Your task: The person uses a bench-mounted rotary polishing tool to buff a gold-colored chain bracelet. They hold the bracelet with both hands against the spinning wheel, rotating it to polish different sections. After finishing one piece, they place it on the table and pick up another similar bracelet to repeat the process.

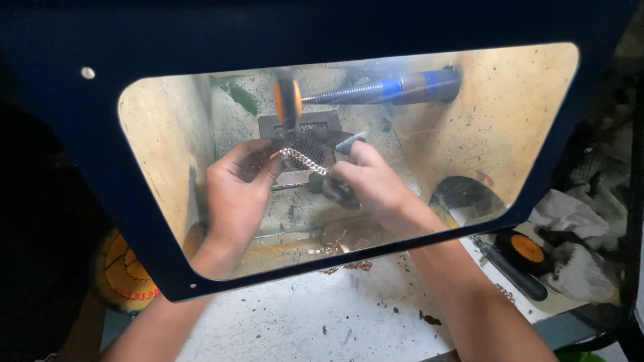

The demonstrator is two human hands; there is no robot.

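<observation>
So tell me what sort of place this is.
Probably a jewellery polishing bench: both hands stretch a metal chain under an orange buffing wheel on a spindle, behind a dusty clear shield, with metal shavings on the worktop.

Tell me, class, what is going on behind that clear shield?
A person holds a silver chain stretched between the left hand and the right hand, just under an orange wheel on a blue-banded spindle. The work sits behind a clear window in a dark blue hood. More chains lie on the dusty white bench near the wrists, and a black-handled tool lies at the right.
</observation>
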